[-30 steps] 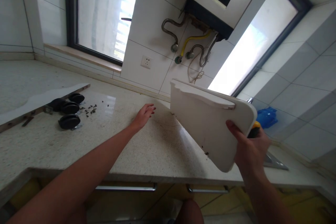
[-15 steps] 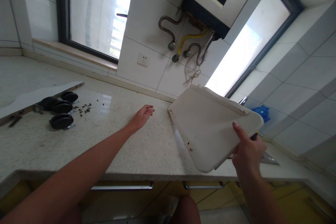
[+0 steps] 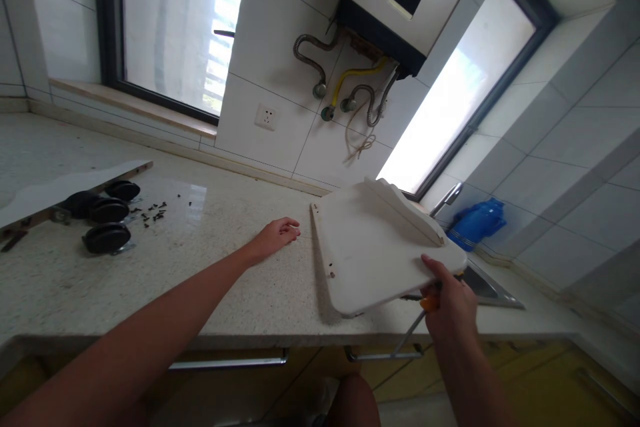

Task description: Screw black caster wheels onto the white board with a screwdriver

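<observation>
My right hand (image 3: 450, 300) grips the right edge of a white panel (image 3: 375, 247), thumb on top. The same hand also holds a screwdriver (image 3: 429, 301) with an orange handle, its metal shaft pointing down toward the front edge. The panel tilts over the counter, its left side low, with small holes along that edge and a raised lip at the back. My left hand (image 3: 277, 238) is just left of the panel, over the counter, fingers loosely bent and holding nothing. Black caster wheels (image 3: 107, 238) and several dark screws (image 3: 153, 210) lie farther left.
Another white board (image 3: 65, 190) lies at the far left of the speckled counter (image 3: 225, 300). Behind the panel are a sink (image 3: 493, 287), a faucet (image 3: 447, 199) and a blue object (image 3: 477, 223). A water heater (image 3: 400, 0) with hoses hangs on the tiled wall.
My right hand has lowered the panel and moved it left, laying it flatter. The screwdriver shaft and more of the blue object now show. My left hand shifted slightly right and down.
</observation>
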### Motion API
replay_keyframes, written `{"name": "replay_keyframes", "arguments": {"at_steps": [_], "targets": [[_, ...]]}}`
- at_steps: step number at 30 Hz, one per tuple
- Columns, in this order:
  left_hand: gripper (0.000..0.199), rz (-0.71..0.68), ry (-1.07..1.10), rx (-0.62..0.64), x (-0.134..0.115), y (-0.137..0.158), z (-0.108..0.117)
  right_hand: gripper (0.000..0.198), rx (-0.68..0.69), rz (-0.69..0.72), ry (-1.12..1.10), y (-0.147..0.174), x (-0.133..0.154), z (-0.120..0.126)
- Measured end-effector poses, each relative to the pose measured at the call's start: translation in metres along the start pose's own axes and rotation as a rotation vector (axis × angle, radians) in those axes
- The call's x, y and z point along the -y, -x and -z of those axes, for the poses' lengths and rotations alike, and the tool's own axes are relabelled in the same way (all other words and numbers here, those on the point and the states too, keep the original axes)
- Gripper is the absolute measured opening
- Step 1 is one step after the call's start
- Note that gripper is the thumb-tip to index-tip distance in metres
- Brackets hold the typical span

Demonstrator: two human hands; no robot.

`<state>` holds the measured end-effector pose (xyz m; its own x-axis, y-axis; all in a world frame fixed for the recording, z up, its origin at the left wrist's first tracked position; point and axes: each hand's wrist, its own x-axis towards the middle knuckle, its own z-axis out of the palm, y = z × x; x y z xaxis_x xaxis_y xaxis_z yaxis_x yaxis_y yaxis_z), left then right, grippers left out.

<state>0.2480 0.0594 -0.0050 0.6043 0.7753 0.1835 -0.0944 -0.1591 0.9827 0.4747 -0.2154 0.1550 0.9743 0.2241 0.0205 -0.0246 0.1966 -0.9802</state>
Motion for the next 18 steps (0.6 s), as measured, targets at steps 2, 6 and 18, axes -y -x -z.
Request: {"name": "replay_keyframes", "arguments": {"at_steps": [2, 6, 18], "targets": [[0.035, 0.021, 0.008, 0.027, 0.001, 0.001, -0.003, 0.025, 0.02, -0.054, 0.002, 0.002, -0.008, 0.0], [0.036, 0.063, 0.056, 0.07, 0.0, 0.002, -0.007, 0.024, 0.032, -0.158, -0.008, 0.006, -0.021, -0.002], [0.031, 0.202, 0.328, 0.101, -0.02, 0.013, -0.011, 0.021, 0.185, -0.409, -0.125, 0.03, -0.047, -0.022]]}}
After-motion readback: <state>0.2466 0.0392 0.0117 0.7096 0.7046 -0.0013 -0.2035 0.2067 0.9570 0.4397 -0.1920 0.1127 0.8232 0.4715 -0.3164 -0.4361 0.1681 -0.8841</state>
